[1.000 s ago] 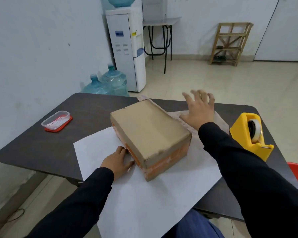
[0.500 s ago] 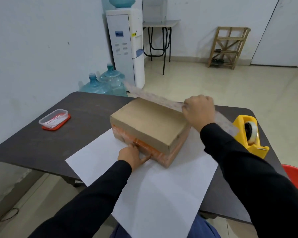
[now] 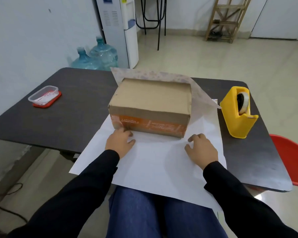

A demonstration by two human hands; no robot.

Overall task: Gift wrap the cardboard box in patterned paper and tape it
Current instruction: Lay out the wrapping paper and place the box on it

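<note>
- Cardboard box (image 3: 151, 100) sits on the paper (image 3: 162, 169) in the middle of the table (image 3: 76, 107), plain brown top up, its orange printed side facing me.
- White side up, the paper runs under the box. Its far edge curls up behind the box and shows a faint pattern, and its near edge hangs off the table over my lap.
- At the box's near left corner my left hand (image 3: 119, 142) lies flat on the paper, fingers loosely straight, tips touching the foot of the box, gripping nothing.
- Near the box's near right corner my right hand (image 3: 202, 150) rests on the paper, fingers spread and slightly bent, tips on the sheet and apart from the box, nothing held.
- To the right of the box the yellow tape dispenser (image 3: 237, 115) stands upright, just beside the paper's edge.
- Well apart on the left, a clear tub (image 3: 44, 96) sits on a red lid.
- Past the table's right edge is a red seat (image 3: 289, 160).
- Beyond the table, two water bottles (image 3: 100, 57) stand on the floor beside a white cooler (image 3: 120, 28).
</note>
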